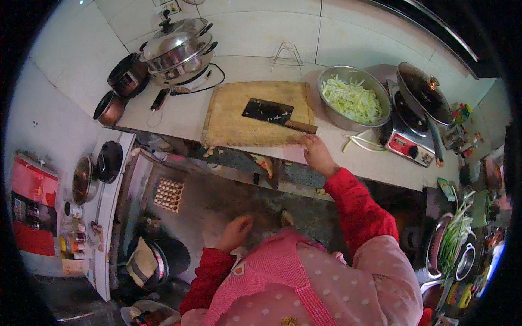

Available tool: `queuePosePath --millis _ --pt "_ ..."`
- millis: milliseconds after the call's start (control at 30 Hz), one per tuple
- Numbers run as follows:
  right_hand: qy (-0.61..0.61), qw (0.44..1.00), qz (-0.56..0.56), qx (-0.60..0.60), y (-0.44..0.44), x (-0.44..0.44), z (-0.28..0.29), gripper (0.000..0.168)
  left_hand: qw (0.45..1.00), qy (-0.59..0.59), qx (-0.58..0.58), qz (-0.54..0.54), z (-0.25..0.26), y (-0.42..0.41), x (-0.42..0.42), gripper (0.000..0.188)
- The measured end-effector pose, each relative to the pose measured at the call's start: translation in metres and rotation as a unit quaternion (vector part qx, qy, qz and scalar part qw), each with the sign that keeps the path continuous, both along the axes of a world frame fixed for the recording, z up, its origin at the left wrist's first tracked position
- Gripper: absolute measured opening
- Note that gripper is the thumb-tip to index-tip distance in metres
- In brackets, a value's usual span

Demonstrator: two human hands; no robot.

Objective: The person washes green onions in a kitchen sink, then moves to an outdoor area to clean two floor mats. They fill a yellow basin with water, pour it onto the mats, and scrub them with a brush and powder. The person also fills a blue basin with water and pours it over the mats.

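Note:
My right hand (319, 155) is at the near right corner of a wooden cutting board (228, 110), its fingertips at the board's edge. Whether they grip the board or pick at something small is too blurred to tell. A cleaver (269, 112) lies flat on the board, dark blade to the left and wooden handle towards my right hand. Pale scraps cling to the blade. My left hand (235, 233) hangs in front of my apron, over the floor, its fingers together and partly hidden. Right of the board stands a metal bowl (377, 122) full of shredded cabbage (350, 100).
An induction cooker (412, 150) bears a lidded pan (422, 93). Green stalks (363, 144) lie beside it. A steamer pot (175, 53), a phone (160, 100) and smaller pots stand left. Below are an egg tray (168, 194) and a black bin (177, 254). Scallions (452, 244) are at right.

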State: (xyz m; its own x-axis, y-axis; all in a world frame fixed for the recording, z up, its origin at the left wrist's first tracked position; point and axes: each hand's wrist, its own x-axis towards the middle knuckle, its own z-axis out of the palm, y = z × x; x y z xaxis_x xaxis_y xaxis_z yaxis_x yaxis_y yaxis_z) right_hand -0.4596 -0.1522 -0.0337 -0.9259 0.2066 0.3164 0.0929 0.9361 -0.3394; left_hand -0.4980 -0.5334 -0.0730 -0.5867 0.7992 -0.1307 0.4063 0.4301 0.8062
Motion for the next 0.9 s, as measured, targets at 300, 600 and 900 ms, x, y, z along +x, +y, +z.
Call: queuePosePath --millis 300,600,900 --pt "-0.023 0.998 -0.062 0.002 0.055 -0.084 -0.022 0.04 0.993 0.098 0.051 -0.037 0.045 0.108 -0.059 0.029" --pt "-0.012 0.999 -0.029 -0.037 0.063 -0.072 -0.038 0.05 0.996 0.08 -0.033 0.001 0.029 0.084 -0.148 0.032" --pt "-0.031 0.996 -0.082 0.016 0.021 -0.103 0.004 0.053 0.96 0.107 -0.075 0.247 0.017 0.011 -0.381 0.029"
